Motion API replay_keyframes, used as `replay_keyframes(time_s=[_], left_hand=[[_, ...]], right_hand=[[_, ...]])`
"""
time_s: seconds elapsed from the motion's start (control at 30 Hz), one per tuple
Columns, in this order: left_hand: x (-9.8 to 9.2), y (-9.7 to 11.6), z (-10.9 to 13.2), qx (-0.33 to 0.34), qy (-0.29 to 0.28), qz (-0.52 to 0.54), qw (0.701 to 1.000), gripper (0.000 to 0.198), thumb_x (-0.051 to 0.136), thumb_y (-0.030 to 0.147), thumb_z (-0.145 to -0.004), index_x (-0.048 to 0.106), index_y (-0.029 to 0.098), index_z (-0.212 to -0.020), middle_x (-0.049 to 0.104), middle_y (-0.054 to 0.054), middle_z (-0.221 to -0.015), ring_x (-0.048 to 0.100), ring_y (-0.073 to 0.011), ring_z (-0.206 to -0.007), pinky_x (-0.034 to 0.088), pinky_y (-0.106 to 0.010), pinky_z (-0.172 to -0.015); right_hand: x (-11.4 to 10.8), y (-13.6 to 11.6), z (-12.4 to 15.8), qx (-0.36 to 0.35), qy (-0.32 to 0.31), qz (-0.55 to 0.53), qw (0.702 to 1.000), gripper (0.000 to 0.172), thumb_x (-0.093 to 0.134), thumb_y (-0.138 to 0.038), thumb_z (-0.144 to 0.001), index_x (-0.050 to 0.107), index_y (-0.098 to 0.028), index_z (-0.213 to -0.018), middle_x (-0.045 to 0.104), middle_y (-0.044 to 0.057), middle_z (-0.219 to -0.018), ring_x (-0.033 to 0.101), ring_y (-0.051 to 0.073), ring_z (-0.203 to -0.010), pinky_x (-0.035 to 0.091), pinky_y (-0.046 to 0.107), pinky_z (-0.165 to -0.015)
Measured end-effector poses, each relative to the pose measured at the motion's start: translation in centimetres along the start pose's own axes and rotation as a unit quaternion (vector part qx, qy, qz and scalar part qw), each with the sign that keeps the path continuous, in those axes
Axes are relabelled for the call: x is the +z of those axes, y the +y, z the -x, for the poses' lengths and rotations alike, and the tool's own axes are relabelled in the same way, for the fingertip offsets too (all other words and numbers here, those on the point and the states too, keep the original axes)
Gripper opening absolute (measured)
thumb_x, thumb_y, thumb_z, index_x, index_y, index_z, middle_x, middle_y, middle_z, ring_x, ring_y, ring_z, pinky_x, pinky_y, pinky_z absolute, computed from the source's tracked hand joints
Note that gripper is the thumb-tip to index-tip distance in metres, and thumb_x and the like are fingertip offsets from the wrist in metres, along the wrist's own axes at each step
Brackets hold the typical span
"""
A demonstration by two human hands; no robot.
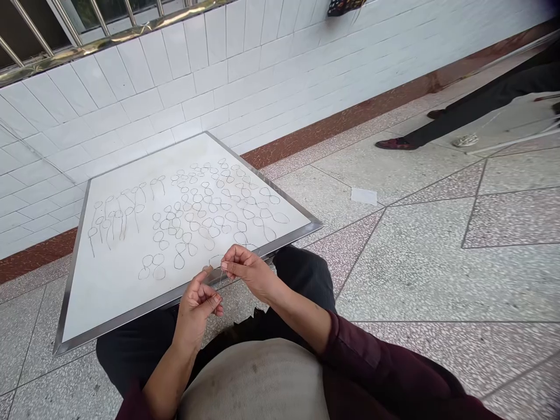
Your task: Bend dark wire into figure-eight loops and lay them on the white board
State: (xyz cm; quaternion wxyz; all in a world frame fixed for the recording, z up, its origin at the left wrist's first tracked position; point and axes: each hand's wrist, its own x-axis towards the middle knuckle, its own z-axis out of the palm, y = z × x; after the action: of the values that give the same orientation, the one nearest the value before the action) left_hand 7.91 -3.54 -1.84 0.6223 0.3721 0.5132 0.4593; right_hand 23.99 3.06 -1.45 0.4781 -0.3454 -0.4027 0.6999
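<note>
**loopy_k:** Terrazzo floor [415, 262] all round, white tiled wall [175, 76] behind, and a white board [109, 291] with a metal frame resting across the lap. So what are the hands actually doing?

**wirefan22:** Both are closed up in a pinch. The right hand [245, 269] has its fingertips squeezed onto the top of a thin wire [221, 274], knuckles up. The left hand [199, 306] sits just below and to the left of it with its fingers curled in and its thumb raised, nipping the lower end. The wire is really fine, so I can't make out its exact shape. It hangs between the two hands, right over the board's near rim.

**loopy_k:** Much space to move?

**wirefan22:** Plenty. To the right of the right hand it's just bare floor. Beyond the hands the nearest stretch of board is blank too, and so is the part out past the left hand.

**loopy_k:** Anything in the way?

**wirefan22:** Not really close. A spread of finished wire loops [205, 204] lies further up the board from the hands, some double loops, some single with long tails over to the left. A small white square [364, 196] lies on the floor well to the right. Another person's leg [472, 108] and shoe [396, 143] are way off, far right by the wall.
</note>
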Motion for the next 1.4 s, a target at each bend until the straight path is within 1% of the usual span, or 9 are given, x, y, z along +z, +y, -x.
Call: replay_keyframes(time_s=[0.23,0.6,0.73,0.8,0.9,1.0,1.1,1.23,1.4], left_hand=[[0.5,-1.0,0.3,-0.027,-0.015,0.026,0.999,0.064,0.075,0.027,-0.073,0.053,0.019,-0.133,0.058,0.003,-0.072,0.057,-0.011,-0.058,0.048,-0.025,-0.055],[1.6,-2.6,0.9,-0.06,-0.007,0.019,0.998,0.06,0.079,0.032,-0.068,0.06,0.019,-0.124,0.06,0.002,-0.071,0.06,-0.0125,-0.059,0.05,-0.025,-0.056],[0.8,-3.1,1.0,-0.083,-0.007,-0.014,0.996,0.061,0.08,0.033,-0.066,0.061,0.017,-0.122,0.06,0.001,-0.07,0.059,-0.0124,-0.056,0.05,-0.025,-0.054],[-0.1,-2.3,0.7,-0.057,0.018,-0.032,0.998,0.062,0.078,0.035,-0.069,0.059,0.018,-0.125,0.059,0.002,-0.07,0.056,-0.0109,-0.056,0.048,-0.024,-0.053],[-0.8,-0.1,0.0,0.032,0.064,-0.035,0.997,0.065,0.075,0.037,-0.076,0.051,0.024,-0.135,0.061,0.001,-0.079,0.058,-0.0125,-0.068,0.049,-0.023,-0.059],[-0.2,1.5,-0.4,0.085,0.053,-0.03,0.995,0.063,0.075,0.034,-0.077,0.052,0.027,-0.134,0.064,-0.002,-0.094,0.059,-0.0142,-0.082,0.051,-0.026,-0.07],[0.9,1.6,-0.6,0.117,0.056,-0.013,0.991,0.056,0.074,0.032,-0.078,0.055,0.025,-0.13,0.063,-0.002,-0.091,0.059,-0.0137,-0.081,0.05,-0.026,-0.071],[1.3,0.9,-0.3,0.14,0.096,0.0,0.985,0.05,0.073,0.032,-0.079,0.058,0.023,-0.126,0.063,-0.001,-0.085,0.059,-0.0136,-0.08,0.049,-0.026,-0.072],[1.0,1.1,-0.1,0.149,0.115,0.015,0.982,0.05,0.074,0.029,-0.078,0.059,0.023,-0.125,0.061,0.001,-0.083,0.058,-0.0121,-0.077,0.05,-0.026,-0.073]], right_hand=[[-1.0,-0.7,-0.8,0.018,-0.032,0.025,0.999,0.028,0.081,-0.034,-0.067,0.058,-0.019,-0.073,0.056,-0.006,-0.063,0.047,0.008,-0.054,0.037,0.025,-0.056],[-2.3,-1.4,-1.9,0.017,-0.012,0.029,0.999,0.029,0.081,-0.034,-0.066,0.056,-0.019,-0.073,0.06,-0.004,-0.066,0.047,0.007,-0.055,0.037,0.025,-0.058],[-3.6,-3.1,-2.4,-0.009,0.008,0.037,0.999,0.033,0.082,-0.035,-0.065,0.055,-0.019,-0.073,0.06,-0.005,-0.066,0.046,0.007,-0.054,0.036,0.024,-0.056],[-3.9,-3.9,-2.4,-0.011,-0.02,0.056,0.998,0.031,0.081,-0.036,-0.066,0.056,-0.019,-0.074,0.06,-0.005,-0.067,0.046,0.007,-0.055,0.037,0.024,-0.057],[-3.1,-4.1,-2.0,-0.001,-0.084,0.09,0.992,0.029,0.079,-0.036,-0.069,0.057,-0.019,-0.079,0.057,-0.006,-0.064,0.047,0.007,-0.055,0.038,0.024,-0.058],[-1.6,-3.1,-1.4,0.008,-0.122,0.115,0.986,0.032,0.078,-0.036,-0.07,0.053,-0.02,-0.083,0.057,-0.007,-0.064,0.05,0.008,-0.057,0.041,0.025,-0.06],[-0.3,-1.7,-1.0,0.019,-0.149,0.129,0.98,0.032,0.076,-0.037,-0.073,0.051,-0.021,-0.083,0.055,-0.007,-0.063,0.052,0.009,-0.059,0.042,0.026,-0.06],[0.3,-0.6,-0.7,0.016,-0.166,0.121,0.979,0.031,0.073,-0.041,-0.076,0.052,-0.021,-0.085,0.053,-0.007,-0.064,0.051,0.009,-0.059,0.042,0.026,-0.06],[1.0,0.5,-0.5,0.009,-0.131,0.108,0.985,0.031,0.073,-0.043,-0.076,0.052,-0.021,-0.083,0.055,-0.007,-0.063,0.049,0.009,-0.057,0.04,0.025,-0.058]])
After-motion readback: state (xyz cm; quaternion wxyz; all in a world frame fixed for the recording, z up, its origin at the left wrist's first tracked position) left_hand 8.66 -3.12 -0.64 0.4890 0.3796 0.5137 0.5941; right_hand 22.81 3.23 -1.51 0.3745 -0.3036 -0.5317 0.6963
